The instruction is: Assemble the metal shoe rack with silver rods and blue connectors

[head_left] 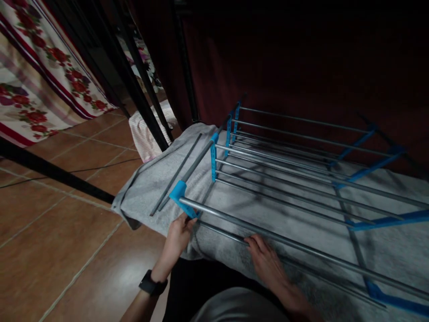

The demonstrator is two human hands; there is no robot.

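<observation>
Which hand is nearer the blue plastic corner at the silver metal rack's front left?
Left hand: touching the lower end of the blue plastic corner. Right hand: farther right, on a gray metal rod.

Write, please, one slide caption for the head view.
Left hand holding a blue connector, right hand on a gray rod.

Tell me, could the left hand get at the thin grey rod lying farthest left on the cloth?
Probably yes: the grey rod lies near the left hand, its near end uncovered. That hand appears to hold the blue corner piece, so it may need to let go first.
</observation>
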